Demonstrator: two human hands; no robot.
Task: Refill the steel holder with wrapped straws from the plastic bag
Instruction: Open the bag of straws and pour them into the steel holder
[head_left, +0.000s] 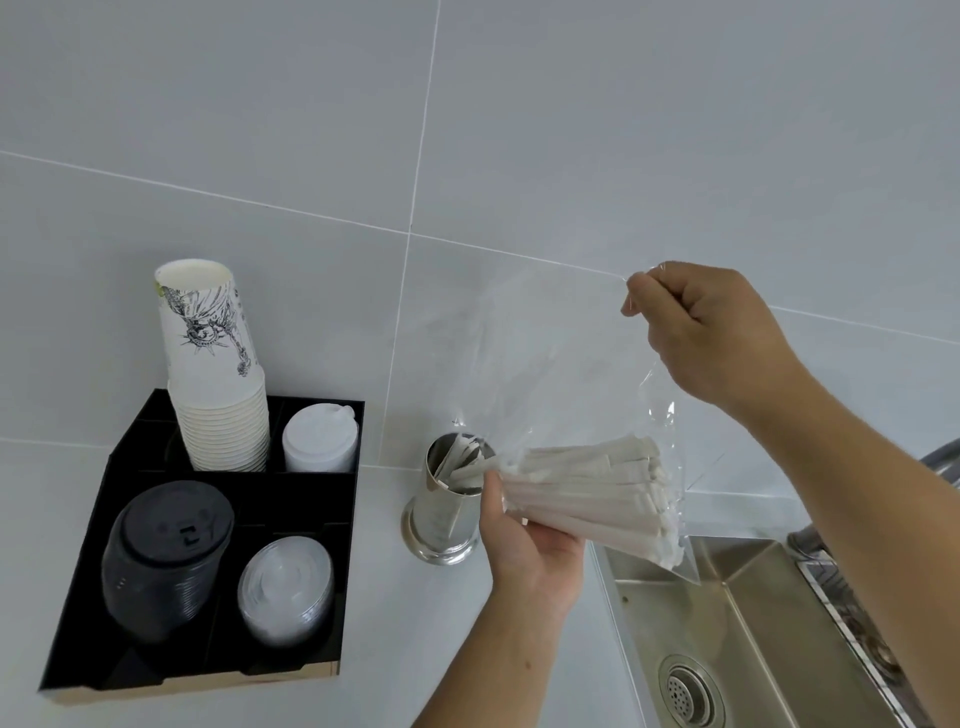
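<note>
Clear bag (561, 364) of wrapped straws (587, 493) tilted beside upright, part-filled steel holder (441, 514)

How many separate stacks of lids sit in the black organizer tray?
3: a white stack in the back right compartment beside the paper cups, a black stack front left, and a clear stack front right. None seems hidden.

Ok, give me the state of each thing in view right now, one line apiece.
Steel holder: upright on the counter, a few wrapped straws inside.
Plastic bag: lifted, its top edge pinched by the right hand.
Wrapped straws: bundled in the bag, gripped through it by the left hand.
Paper cups: stacked upright in the black organizer.
Sink: looks dry.
</note>
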